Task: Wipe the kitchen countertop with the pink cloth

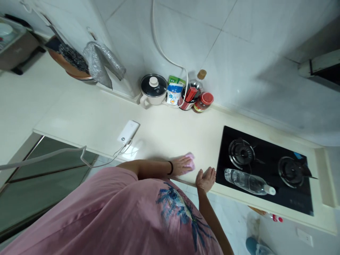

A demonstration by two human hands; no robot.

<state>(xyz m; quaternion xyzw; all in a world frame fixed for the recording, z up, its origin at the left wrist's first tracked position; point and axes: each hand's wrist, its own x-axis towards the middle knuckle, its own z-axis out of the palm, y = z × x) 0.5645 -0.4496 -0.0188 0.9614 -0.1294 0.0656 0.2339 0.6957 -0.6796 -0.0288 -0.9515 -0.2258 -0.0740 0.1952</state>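
Observation:
My left hand (180,165), with a dark band at its wrist, is closed over a pink cloth (190,163) on the cream countertop (164,134). The cloth shows past the fingertips; the rest is hidden under the hand. Nearby, my right hand (206,180) rests at the counter's front edge, its fingers stretched out and thumb apart, with nothing in it. Just to its right is the black gas hob (262,170), and a clear plastic bottle (248,181) with a white cap lies across the hob.
Along the wall stand an electric pot (153,88), a blue-and-white packet (174,94) and a red-lidded jar (203,102). A white power bank (129,131) with a cable lies left of my hands. Bubble wrap (101,62) hangs at upper left.

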